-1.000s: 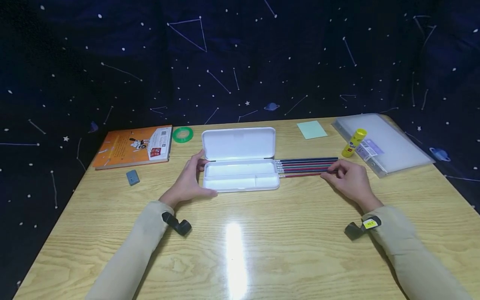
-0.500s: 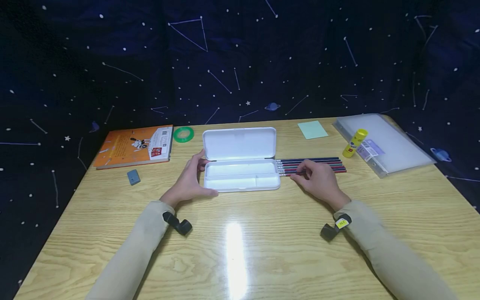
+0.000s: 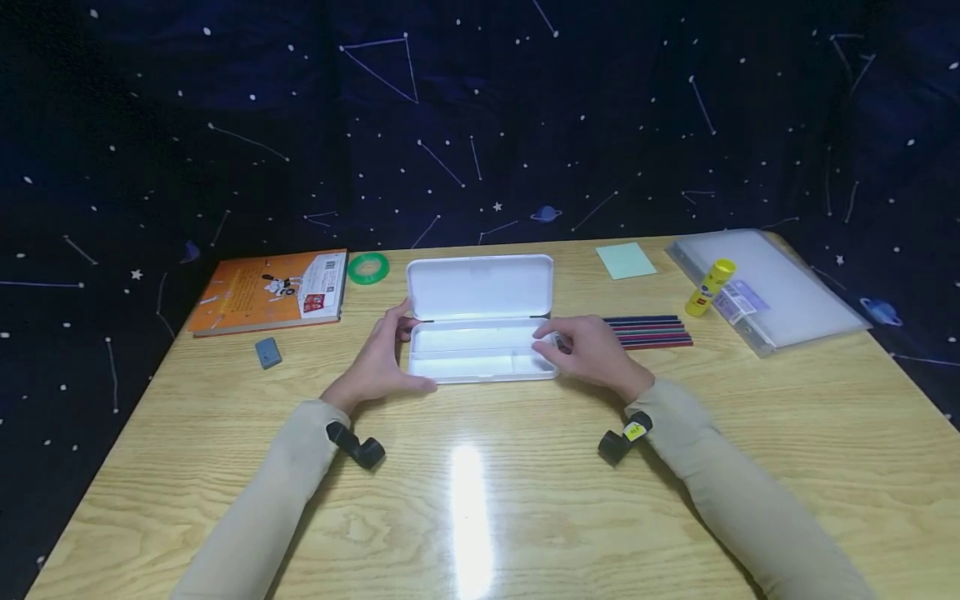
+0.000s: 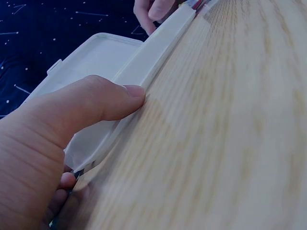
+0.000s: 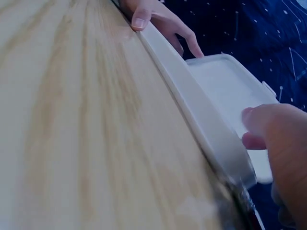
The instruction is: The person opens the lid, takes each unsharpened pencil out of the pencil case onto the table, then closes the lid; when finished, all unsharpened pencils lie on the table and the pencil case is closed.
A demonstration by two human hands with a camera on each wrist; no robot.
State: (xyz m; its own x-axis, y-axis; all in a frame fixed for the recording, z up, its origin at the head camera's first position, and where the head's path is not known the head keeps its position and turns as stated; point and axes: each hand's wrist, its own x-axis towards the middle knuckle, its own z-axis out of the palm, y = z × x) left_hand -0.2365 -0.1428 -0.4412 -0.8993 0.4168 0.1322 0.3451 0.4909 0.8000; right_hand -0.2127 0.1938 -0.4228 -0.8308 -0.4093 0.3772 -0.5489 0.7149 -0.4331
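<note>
A white pencil case (image 3: 480, 287) lies on the table with its lid raised, its long and short compartments bare inside. At its left end my left hand (image 3: 378, 358) grips it, thumb along the front wall and fingers behind. My right hand (image 3: 588, 354) hovers over the case's right end, thumb and forefinger apart with nothing seen between them. In the right wrist view the right hand's fingertips (image 5: 254, 124) are blurred above the case wall. Several pencils (image 3: 651, 332) lie side by side against the right end, their eraser ends hidden by the right hand.
An orange book (image 3: 270, 293), a green tape roll (image 3: 368, 268) and a grey eraser (image 3: 267, 352) lie left. Sticky notes (image 3: 626, 261), an upright yellow glue stick (image 3: 710, 287) and a clear plastic folder (image 3: 780, 292) are at the right. A dark star-patterned cloth (image 3: 480, 125) hangs behind.
My right hand has slid left along the pencils, from their far ends to the case's right end. My left hand keeps its hold on the case.
</note>
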